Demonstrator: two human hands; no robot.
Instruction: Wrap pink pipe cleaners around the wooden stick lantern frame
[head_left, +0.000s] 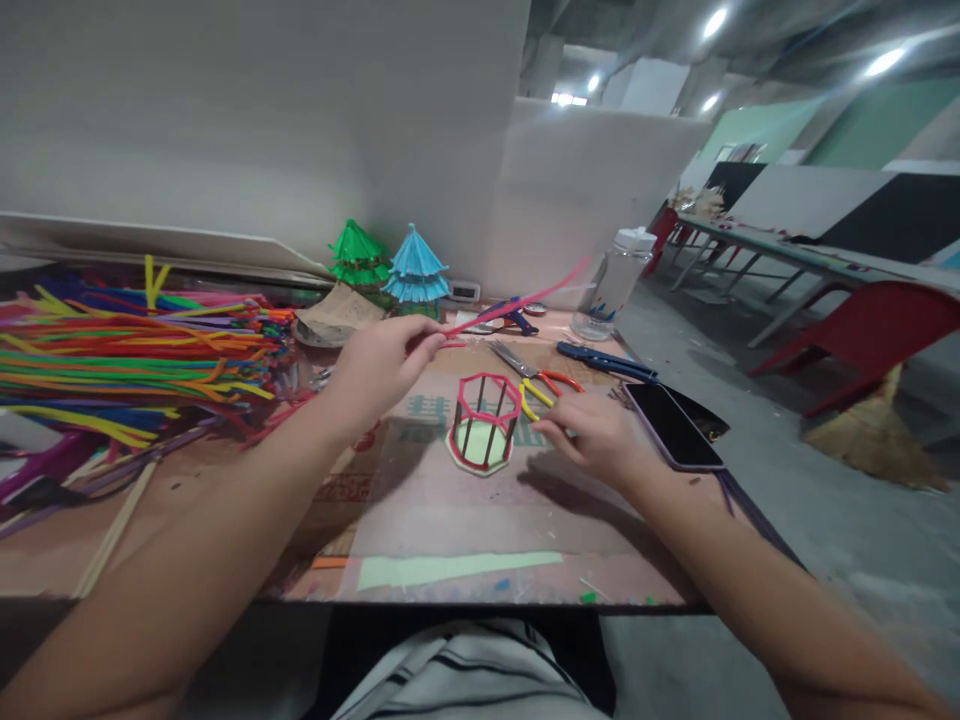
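My left hand is closed on pink pipe cleaners, which stick out to the right and curve upward at the far end. My right hand is curled, thumb and forefinger close together; whether anything is pinched there I cannot make out. Just beyond its fingers lie scissors with splayed yellow and orange handles. Between both hands stands a small octagonal frame, with pink rings at top and bottom, dark brown posts and a pale green base.
Pipe cleaners in many colours are heaped on the left. Behind stand a green paper-roofed model and a blue one. To the right are a clear bottle, a blue-handled tool and a phone. A pale green strip lies in front.
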